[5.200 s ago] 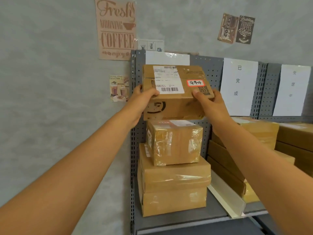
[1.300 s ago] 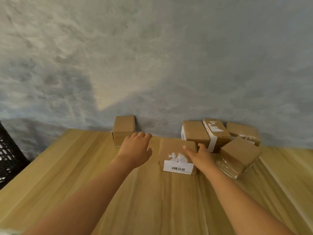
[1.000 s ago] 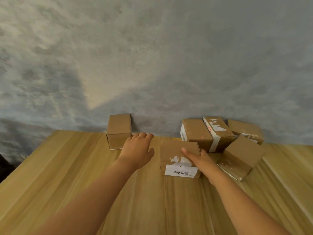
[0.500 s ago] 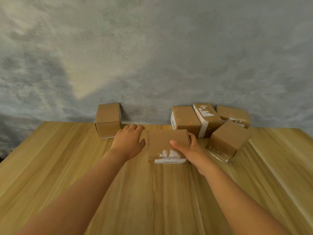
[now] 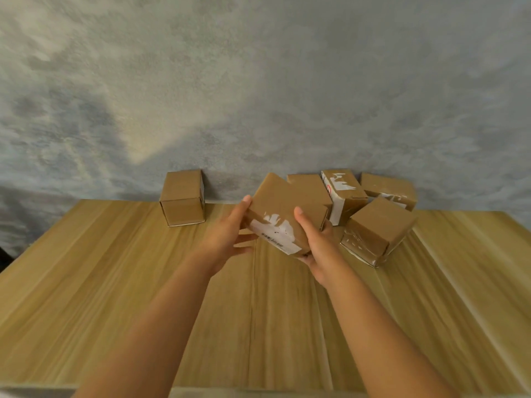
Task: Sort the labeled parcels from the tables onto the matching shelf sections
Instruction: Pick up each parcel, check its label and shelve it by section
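Note:
A flat brown cardboard parcel (image 5: 277, 208) with a torn white barcode label hangs tilted above the wooden table (image 5: 115, 282). My right hand (image 5: 314, 245) grips its right end, thumb on top and fingers underneath. My left hand (image 5: 230, 235) holds its left edge, thumb up along the side, fingers reaching below it. The label's text is too blurred to read.
Several more brown parcels stand along the grey wall: a small cube-shaped box (image 5: 182, 196) at the left, a cluster at the right with a white-taped box (image 5: 342, 193) and a tilted taped box (image 5: 376, 229) nearest my right hand. No shelf is in view.
The parcel lay flat on the table half a second ago with only my right hand on it; now it is lifted and tilted, and my left hand has closed in on its left edge.

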Demonstrator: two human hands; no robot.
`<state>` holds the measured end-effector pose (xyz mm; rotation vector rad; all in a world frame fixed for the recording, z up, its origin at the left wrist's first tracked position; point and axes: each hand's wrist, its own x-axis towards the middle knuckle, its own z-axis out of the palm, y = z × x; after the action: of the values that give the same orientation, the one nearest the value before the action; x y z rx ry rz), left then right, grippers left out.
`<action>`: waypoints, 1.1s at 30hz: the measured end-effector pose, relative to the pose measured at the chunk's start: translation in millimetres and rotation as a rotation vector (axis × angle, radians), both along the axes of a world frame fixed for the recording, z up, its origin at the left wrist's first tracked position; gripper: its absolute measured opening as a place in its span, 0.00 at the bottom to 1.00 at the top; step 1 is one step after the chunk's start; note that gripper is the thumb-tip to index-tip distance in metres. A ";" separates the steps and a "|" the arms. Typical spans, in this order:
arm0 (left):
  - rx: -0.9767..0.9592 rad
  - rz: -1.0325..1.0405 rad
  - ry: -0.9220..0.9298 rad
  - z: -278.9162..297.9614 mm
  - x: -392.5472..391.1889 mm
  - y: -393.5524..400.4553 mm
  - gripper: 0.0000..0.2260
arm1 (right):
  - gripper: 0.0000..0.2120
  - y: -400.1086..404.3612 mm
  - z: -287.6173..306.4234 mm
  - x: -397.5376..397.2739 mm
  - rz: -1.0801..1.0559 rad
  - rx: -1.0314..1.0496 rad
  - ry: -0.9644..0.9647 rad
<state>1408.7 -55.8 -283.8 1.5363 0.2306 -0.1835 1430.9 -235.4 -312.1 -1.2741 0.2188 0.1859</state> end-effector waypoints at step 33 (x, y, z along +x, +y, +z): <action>-0.409 0.169 0.090 -7.7 -63.8 -25.1 0.20 | 0.42 13.5 -7.2 -82.6 0.125 -0.481 -0.504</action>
<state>1345.0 -80.8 -291.6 1.0980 0.3682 -0.1549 1348.3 -222.0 -319.3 -1.7685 -0.2669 -0.0932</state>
